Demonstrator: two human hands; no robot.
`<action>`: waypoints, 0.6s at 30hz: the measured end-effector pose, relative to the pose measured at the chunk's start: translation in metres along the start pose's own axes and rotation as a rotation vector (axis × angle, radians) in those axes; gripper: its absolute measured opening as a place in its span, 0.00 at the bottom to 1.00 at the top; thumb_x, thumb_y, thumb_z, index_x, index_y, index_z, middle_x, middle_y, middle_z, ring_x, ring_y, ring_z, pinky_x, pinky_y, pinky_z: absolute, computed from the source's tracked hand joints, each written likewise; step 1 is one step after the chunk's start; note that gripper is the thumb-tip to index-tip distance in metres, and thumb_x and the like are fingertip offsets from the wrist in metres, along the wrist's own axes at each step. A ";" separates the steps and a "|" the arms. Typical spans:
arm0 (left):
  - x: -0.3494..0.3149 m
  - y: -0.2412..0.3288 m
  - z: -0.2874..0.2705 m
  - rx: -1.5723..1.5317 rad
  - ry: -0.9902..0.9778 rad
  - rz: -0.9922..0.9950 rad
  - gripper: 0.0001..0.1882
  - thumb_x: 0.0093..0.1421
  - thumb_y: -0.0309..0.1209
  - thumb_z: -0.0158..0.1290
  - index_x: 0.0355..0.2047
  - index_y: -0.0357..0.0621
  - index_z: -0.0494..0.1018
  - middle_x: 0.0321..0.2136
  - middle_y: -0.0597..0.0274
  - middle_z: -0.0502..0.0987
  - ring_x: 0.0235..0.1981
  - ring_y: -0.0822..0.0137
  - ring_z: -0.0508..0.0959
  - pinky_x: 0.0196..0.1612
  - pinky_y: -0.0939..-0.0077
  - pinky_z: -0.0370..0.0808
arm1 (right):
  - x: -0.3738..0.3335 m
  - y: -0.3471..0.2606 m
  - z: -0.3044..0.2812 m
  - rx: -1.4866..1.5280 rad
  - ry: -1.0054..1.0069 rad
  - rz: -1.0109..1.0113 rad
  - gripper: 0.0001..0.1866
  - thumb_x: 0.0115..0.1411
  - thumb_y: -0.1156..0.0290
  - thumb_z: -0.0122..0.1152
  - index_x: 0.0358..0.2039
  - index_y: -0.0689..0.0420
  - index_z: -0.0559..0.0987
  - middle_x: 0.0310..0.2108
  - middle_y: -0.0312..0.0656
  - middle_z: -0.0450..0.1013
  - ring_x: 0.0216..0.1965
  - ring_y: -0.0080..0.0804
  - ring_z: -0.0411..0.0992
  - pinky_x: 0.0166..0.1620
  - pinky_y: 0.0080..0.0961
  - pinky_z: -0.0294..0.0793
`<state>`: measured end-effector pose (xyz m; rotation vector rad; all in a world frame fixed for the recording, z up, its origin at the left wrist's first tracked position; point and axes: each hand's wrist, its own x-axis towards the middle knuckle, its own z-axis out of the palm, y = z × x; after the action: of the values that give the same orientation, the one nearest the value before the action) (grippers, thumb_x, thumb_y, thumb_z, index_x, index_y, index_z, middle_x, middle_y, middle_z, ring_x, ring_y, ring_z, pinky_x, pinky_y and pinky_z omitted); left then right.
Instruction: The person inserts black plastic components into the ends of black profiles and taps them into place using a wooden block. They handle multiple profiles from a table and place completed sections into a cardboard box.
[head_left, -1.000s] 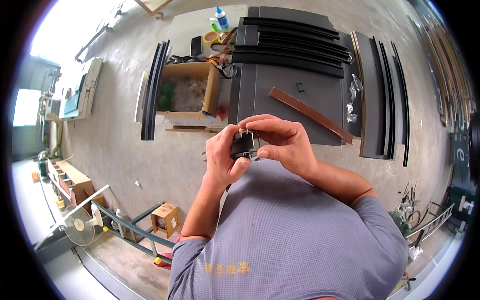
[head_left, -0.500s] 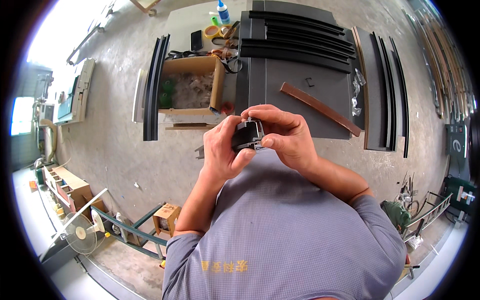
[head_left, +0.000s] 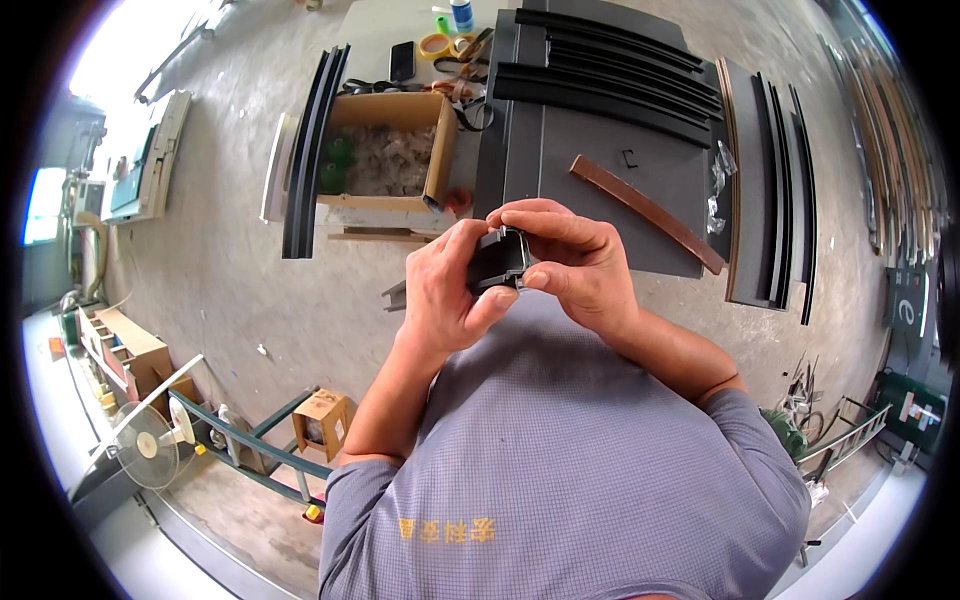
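Close in front of my chest I hold a short piece of black channel profile (head_left: 488, 266). My left hand (head_left: 436, 286) wraps round its body, thumb along the lower side; the profile's other end sticks out past that hand to the left. The fingers and thumb of my right hand (head_left: 582, 262) are closed at the open end, pinching its upper and lower edges. A thin angular rim shows at that end, but I cannot tell whether it is a separate part. On the dark panel beyond lie a small black C-shaped piece (head_left: 629, 159) and a reddish-brown bar (head_left: 645, 215).
Long black profiles (head_left: 610, 103) lie across the panel (head_left: 555, 135). To the left stands an open cardboard box (head_left: 440, 150) of small bagged parts, with black profiles (head_left: 312, 160) beside it. Tape rolls (head_left: 436, 45), a phone (head_left: 402, 61) and a bottle (head_left: 461, 15) lie farther off.
My view has shifted slightly, and the profile's end is turned a little, so its opening looks narrower. Both hands keep nearly the same grip.
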<state>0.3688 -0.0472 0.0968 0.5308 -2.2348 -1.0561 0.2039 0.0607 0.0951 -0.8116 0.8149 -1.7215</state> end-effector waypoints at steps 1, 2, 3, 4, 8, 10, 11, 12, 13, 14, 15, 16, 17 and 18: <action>-0.001 0.000 0.000 0.000 -0.002 -0.007 0.38 0.60 0.64 0.56 0.46 0.34 0.73 0.33 0.50 0.77 0.33 0.46 0.81 0.36 0.59 0.77 | 0.000 0.000 0.000 -0.009 -0.004 -0.007 0.31 0.56 0.70 0.79 0.59 0.66 0.80 0.61 0.52 0.73 0.62 0.39 0.73 0.66 0.36 0.73; -0.002 0.000 0.000 0.004 0.000 -0.008 0.39 0.60 0.64 0.56 0.46 0.34 0.73 0.33 0.50 0.77 0.33 0.46 0.81 0.36 0.59 0.77 | 0.001 0.001 0.000 -0.019 -0.008 -0.014 0.31 0.56 0.70 0.79 0.59 0.66 0.80 0.61 0.51 0.73 0.62 0.39 0.73 0.66 0.36 0.73; -0.002 0.000 0.000 0.008 0.001 -0.008 0.39 0.60 0.64 0.56 0.46 0.35 0.73 0.33 0.50 0.77 0.33 0.46 0.81 0.36 0.59 0.77 | 0.001 0.001 0.000 -0.028 -0.012 -0.021 0.31 0.57 0.70 0.79 0.59 0.66 0.80 0.60 0.51 0.73 0.62 0.39 0.73 0.66 0.36 0.73; -0.002 0.000 0.000 0.013 0.005 -0.008 0.39 0.60 0.65 0.56 0.46 0.35 0.73 0.33 0.50 0.78 0.33 0.47 0.81 0.36 0.60 0.77 | 0.001 -0.001 0.000 -0.006 0.000 0.036 0.29 0.56 0.75 0.77 0.58 0.66 0.81 0.61 0.50 0.74 0.62 0.38 0.73 0.67 0.36 0.73; -0.005 0.003 0.001 -0.010 0.025 0.005 0.38 0.60 0.65 0.56 0.46 0.35 0.73 0.33 0.51 0.78 0.33 0.47 0.82 0.36 0.60 0.77 | 0.001 -0.005 -0.003 -0.001 -0.006 0.076 0.29 0.57 0.74 0.76 0.59 0.65 0.80 0.60 0.50 0.75 0.62 0.39 0.73 0.66 0.36 0.73; -0.004 0.005 0.003 -0.023 0.040 0.012 0.38 0.60 0.64 0.57 0.46 0.36 0.73 0.33 0.51 0.78 0.33 0.48 0.82 0.36 0.61 0.78 | 0.000 -0.003 -0.004 -0.010 -0.024 0.023 0.32 0.57 0.69 0.79 0.60 0.65 0.79 0.59 0.52 0.74 0.62 0.41 0.73 0.65 0.37 0.74; -0.004 0.005 0.004 -0.016 0.048 0.016 0.38 0.60 0.64 0.58 0.46 0.36 0.74 0.33 0.51 0.78 0.33 0.48 0.82 0.36 0.61 0.78 | -0.001 -0.002 -0.003 -0.001 -0.027 0.007 0.32 0.57 0.69 0.79 0.60 0.64 0.79 0.60 0.52 0.74 0.62 0.41 0.73 0.65 0.37 0.74; -0.004 0.005 0.004 -0.009 0.055 0.020 0.38 0.59 0.64 0.58 0.46 0.36 0.74 0.33 0.52 0.78 0.33 0.48 0.82 0.36 0.61 0.78 | -0.001 -0.001 -0.003 0.008 -0.030 -0.009 0.32 0.57 0.69 0.79 0.61 0.64 0.79 0.60 0.53 0.74 0.62 0.41 0.73 0.65 0.37 0.75; -0.004 0.006 0.004 -0.002 0.062 0.023 0.38 0.59 0.64 0.59 0.46 0.36 0.74 0.33 0.52 0.78 0.33 0.48 0.82 0.36 0.61 0.78 | -0.001 -0.001 -0.003 0.006 -0.033 -0.017 0.32 0.56 0.69 0.79 0.61 0.63 0.79 0.60 0.53 0.74 0.62 0.42 0.74 0.65 0.38 0.75; -0.004 0.007 0.005 -0.001 0.066 0.020 0.38 0.59 0.63 0.59 0.46 0.36 0.74 0.33 0.52 0.78 0.33 0.48 0.82 0.36 0.60 0.78 | -0.002 -0.001 -0.002 0.004 -0.035 -0.025 0.32 0.56 0.69 0.79 0.61 0.63 0.79 0.61 0.53 0.73 0.62 0.42 0.74 0.65 0.38 0.75; -0.004 0.007 0.006 0.000 0.070 0.016 0.37 0.59 0.63 0.59 0.46 0.36 0.74 0.33 0.52 0.78 0.33 0.49 0.82 0.36 0.60 0.78 | -0.002 -0.001 -0.002 0.002 -0.038 -0.033 0.32 0.56 0.69 0.79 0.61 0.63 0.80 0.61 0.53 0.73 0.62 0.42 0.74 0.65 0.38 0.75; -0.004 0.008 0.006 0.000 0.071 0.013 0.37 0.59 0.63 0.59 0.46 0.37 0.74 0.33 0.52 0.78 0.33 0.49 0.82 0.36 0.60 0.78 | -0.002 -0.001 -0.002 -0.006 -0.042 -0.036 0.32 0.56 0.69 0.80 0.61 0.62 0.80 0.61 0.53 0.73 0.62 0.42 0.74 0.65 0.38 0.75; -0.004 0.009 0.006 -0.001 0.073 0.013 0.37 0.59 0.63 0.59 0.46 0.37 0.74 0.33 0.52 0.78 0.33 0.49 0.82 0.36 0.60 0.78 | -0.003 -0.001 -0.002 -0.014 -0.045 -0.039 0.32 0.56 0.69 0.80 0.61 0.62 0.80 0.61 0.54 0.73 0.62 0.43 0.74 0.65 0.38 0.75; -0.003 0.010 0.006 -0.003 0.073 0.012 0.37 0.59 0.63 0.59 0.46 0.37 0.74 0.33 0.52 0.78 0.33 0.49 0.82 0.35 0.60 0.78 | -0.003 -0.002 -0.003 -0.022 -0.049 -0.042 0.33 0.56 0.69 0.80 0.61 0.62 0.79 0.62 0.54 0.73 0.61 0.43 0.74 0.65 0.38 0.75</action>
<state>0.3664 -0.0358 0.1010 0.5455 -2.1695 -1.0173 0.2016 0.0641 0.0947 -0.8876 0.7899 -1.7253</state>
